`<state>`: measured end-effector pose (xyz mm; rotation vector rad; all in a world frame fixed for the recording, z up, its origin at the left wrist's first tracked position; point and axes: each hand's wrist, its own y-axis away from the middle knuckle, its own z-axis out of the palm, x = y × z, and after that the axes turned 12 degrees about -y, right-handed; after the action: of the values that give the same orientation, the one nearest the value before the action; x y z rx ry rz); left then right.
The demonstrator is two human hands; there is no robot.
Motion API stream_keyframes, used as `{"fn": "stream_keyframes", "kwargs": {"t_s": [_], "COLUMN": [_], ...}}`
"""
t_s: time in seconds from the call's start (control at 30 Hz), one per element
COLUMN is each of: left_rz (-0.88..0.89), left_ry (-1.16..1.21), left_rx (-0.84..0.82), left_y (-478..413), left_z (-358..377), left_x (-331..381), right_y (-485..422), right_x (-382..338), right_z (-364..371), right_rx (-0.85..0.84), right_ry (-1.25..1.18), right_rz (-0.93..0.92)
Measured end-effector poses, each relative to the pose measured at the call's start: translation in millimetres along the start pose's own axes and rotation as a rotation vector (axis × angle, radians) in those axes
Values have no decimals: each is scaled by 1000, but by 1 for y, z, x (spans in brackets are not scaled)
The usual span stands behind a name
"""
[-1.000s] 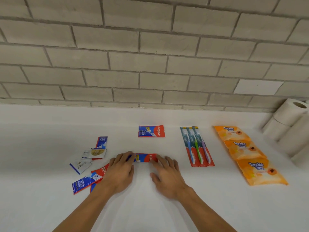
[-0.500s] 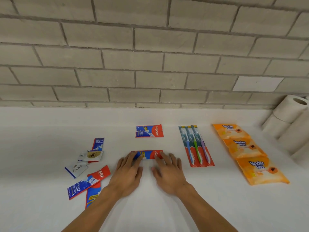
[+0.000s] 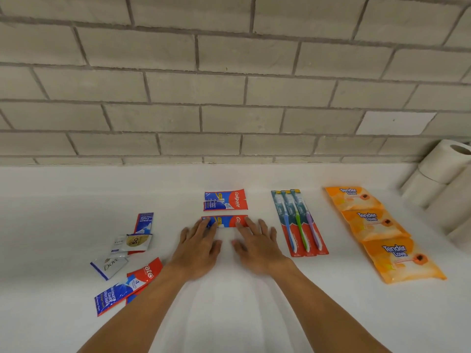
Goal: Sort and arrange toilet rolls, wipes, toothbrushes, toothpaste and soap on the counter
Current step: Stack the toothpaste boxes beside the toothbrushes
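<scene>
Over toward the left end of the counter (image 3: 51,314), an unsorted heap is lying: a Dove soap sachet (image 3: 109,266) and a gold-printed sachet (image 3: 136,241) are overlapping a few loose toothpaste sachets (image 3: 119,293), which are trailing down toward the front edge. Around the middle of the counter the left hand (image 3: 197,247) is lying flat, its fingers straight and a little spread, with the tips pressing on the blue end of the toothpaste sachet (image 3: 225,221). The right hand (image 3: 257,247) is doing the same on the red end, so the sachet is sitting pinned flat under both, just in front of a placed Colgate sachet (image 3: 225,200) nearer the back edge. I'm guessing this packet is going to handle as light, thin and floppy, with a slick foil skin. Sliding it under flat fingertips is looking wiser than pinching it, and the two short ends are looking like the places to take it; lifted from the middle, it would likely be sagging. Further right the three carded toothbrushes (image 3: 298,222) are lying side by side, the three orange wipes packs (image 3: 382,233) are overlapping in a row, and the toilet rolls (image 3: 443,184) are piling up at the back right corner.
</scene>
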<state>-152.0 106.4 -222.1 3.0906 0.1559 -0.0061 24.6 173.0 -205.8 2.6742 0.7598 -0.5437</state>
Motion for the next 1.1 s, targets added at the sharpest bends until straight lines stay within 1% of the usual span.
{"fn": "stream_keyframes", "kwargs": {"t_s": [0.33, 0.87, 1.0, 1.1], "left_rz": [10, -10, -6, -11], "left_ry": [15, -15, 18, 64], "left_rx": [-23, -32, -23, -3], "left_y": [-16, -17, -16, -12], "left_z": [-6, -5, -6, -6], "left_x": [-2, 0, -1, -1], "right_y": [-19, -20, -18, -14], "right_x": [3, 2, 2, -1], "right_z": [-7, -10, -11, -11], "right_rx": [21, 10, 14, 53], "right_ry": [-30, -27, -57, -93], "right_rz": [-8, -9, -6, -24]}}
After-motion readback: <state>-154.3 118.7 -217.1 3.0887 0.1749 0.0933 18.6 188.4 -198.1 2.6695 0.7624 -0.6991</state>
